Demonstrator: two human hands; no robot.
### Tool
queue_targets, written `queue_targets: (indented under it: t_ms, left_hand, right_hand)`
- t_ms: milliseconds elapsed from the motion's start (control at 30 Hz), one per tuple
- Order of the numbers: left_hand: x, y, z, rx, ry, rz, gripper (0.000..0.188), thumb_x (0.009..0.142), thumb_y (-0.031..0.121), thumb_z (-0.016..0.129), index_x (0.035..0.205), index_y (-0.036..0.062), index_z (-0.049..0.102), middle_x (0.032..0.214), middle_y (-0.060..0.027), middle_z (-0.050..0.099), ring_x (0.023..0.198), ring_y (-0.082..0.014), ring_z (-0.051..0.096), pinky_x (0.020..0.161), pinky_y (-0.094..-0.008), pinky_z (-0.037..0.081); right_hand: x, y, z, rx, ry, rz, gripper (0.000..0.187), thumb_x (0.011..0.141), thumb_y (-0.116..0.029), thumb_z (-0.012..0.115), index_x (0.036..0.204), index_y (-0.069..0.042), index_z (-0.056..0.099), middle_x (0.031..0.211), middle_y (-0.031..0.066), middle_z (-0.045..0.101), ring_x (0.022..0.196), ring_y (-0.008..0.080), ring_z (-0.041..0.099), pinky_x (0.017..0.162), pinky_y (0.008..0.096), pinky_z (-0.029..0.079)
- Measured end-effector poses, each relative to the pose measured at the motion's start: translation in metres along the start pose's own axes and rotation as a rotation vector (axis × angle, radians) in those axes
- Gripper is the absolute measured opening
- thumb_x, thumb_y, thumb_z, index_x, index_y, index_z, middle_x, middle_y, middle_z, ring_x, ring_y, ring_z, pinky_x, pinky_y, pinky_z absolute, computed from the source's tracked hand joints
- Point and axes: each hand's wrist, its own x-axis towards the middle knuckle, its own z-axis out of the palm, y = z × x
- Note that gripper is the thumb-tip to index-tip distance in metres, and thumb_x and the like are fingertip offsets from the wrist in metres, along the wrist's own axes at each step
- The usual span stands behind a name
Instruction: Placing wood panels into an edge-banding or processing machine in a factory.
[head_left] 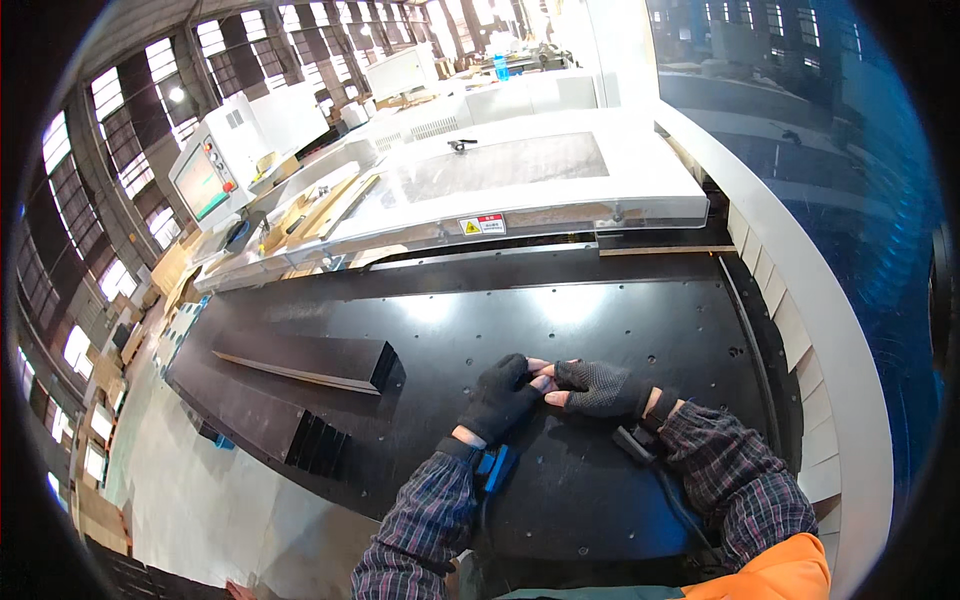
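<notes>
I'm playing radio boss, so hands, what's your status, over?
Left hand, right hand: meeting over black tabletop. Anything held: can't tell. Dark boards left, clear of both hands.

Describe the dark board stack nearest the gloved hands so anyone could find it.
Find the wide black machine table with holes. On its left half lies the long, dark board stack. Its right end looks even; the long dark stack in front ends in ridges.

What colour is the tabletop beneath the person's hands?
The tabletop is black, with pale light reflections, best seen in the head view.
</notes>
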Motion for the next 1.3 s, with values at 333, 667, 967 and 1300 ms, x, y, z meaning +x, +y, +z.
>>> queue_targets:
  t_ms: [333, 667, 967, 1300]
  left_hand:
    - [0.001, 0.000, -0.002, 0.043, -0.038, 0.008, 0.025, 0.096, 0.018, 0.068, 0.117, 0.0047, 0.069, 0.107, -0.0113, 0.070, 0.099, -0.0215, 0.069, 0.089, -0.0359, 0.055]
    - [0.001, -0.007, 0.001, 0.017, -0.029, 0.011, 0.025, 0.096, 0.018, 0.068, 0.117, 0.0053, 0.069, 0.107, -0.0116, 0.069, 0.099, -0.0220, 0.068, 0.088, -0.0362, 0.055]
    - [0.001, -0.004, 0.000, 0.033, -0.037, 0.000, 0.024, 0.096, 0.020, 0.068, 0.116, 0.0058, 0.070, 0.105, -0.0121, 0.069, 0.097, -0.0223, 0.068, 0.088, -0.0362, 0.055]
    - [-0.001, 0.006, -0.005, 0.043, -0.033, 0.005, 0.024, 0.096, 0.020, 0.067, 0.115, 0.0047, 0.069, 0.107, -0.0123, 0.070, 0.097, -0.0228, 0.069, 0.087, -0.0356, 0.055]
  right_hand:
    - [-0.002, 0.000, 0.000, -0.153, 0.020, 0.114, 0.043, 0.099, -0.039, 0.061, 0.131, -0.010, 0.063, 0.124, 0.0182, 0.067, 0.117, 0.0331, 0.063, 0.101, 0.0445, 0.048]
    - [-0.002, 0.004, 0.000, -0.150, 0.033, 0.057, 0.045, 0.098, -0.042, 0.062, 0.131, -0.011, 0.063, 0.121, 0.0191, 0.067, 0.115, 0.0341, 0.063, 0.099, 0.0451, 0.050]
    - [-0.001, 0.008, -0.001, -0.167, 0.030, 0.079, 0.046, 0.098, -0.043, 0.062, 0.130, -0.009, 0.063, 0.119, 0.0197, 0.066, 0.114, 0.0337, 0.063, 0.099, 0.0452, 0.050]
    - [0.001, 0.007, 0.000, -0.136, 0.022, 0.074, 0.045, 0.099, -0.039, 0.061, 0.131, -0.008, 0.062, 0.117, 0.0192, 0.066, 0.112, 0.0329, 0.064, 0.098, 0.0438, 0.050]
